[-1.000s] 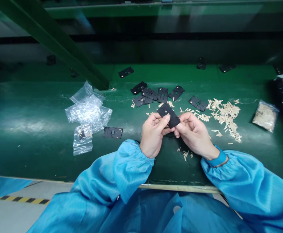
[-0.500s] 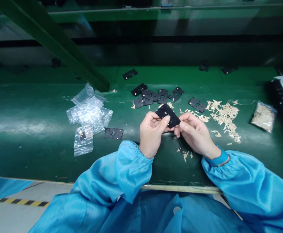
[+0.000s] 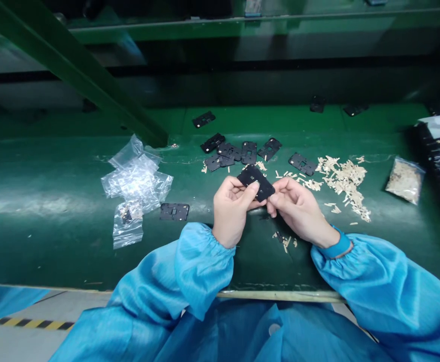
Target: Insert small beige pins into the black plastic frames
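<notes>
My left hand (image 3: 232,208) is closed on a thin black rectangular plastic plate (image 3: 256,182), its thumb lying over the upper face. Small cut-outs show in the plate, which is held tilted above the table. At the plate's right corner, the thumb and fingers of my right hand (image 3: 299,208) are pinched together; whether a small piece is also between them is hidden. Beyond my hands lies a loose group of similar black plates (image 3: 229,151). A heap of small cream-coloured strips (image 3: 344,181) spreads to the right, and a few strips (image 3: 286,244) lie below my hands.
Clear plastic bags (image 3: 137,176) are piled on the left, near a single black plate (image 3: 174,211). A filled zip bag (image 3: 405,180) rests at right, beside a black-edged tray (image 3: 436,163). A green slanted post (image 3: 103,90) rises at back left.
The view has shifted slightly, so the table items appear a little further left. Both hands stay at the plate, which looks turned a little; the grip is much the same.
</notes>
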`<act>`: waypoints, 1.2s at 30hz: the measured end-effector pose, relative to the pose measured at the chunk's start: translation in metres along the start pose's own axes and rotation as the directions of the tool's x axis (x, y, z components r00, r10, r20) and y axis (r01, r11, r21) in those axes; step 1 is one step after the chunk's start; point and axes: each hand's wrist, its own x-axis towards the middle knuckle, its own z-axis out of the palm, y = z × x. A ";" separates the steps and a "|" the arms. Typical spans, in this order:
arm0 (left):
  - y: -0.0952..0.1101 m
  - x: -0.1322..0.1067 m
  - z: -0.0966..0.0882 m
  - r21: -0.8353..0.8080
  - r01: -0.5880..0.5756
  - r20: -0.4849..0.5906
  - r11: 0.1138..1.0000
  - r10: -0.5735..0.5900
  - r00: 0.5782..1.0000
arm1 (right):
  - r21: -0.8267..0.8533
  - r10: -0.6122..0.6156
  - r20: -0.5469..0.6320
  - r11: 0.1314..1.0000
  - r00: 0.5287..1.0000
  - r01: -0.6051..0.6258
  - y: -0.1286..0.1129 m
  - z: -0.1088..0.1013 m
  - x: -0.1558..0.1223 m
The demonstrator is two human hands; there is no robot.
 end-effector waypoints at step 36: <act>0.001 -0.003 -0.001 -0.129 0.061 0.094 0.990 -0.049 0.994 | -0.737 -0.685 -0.065 0.523 0.725 0.428 0.003 0.005 -0.006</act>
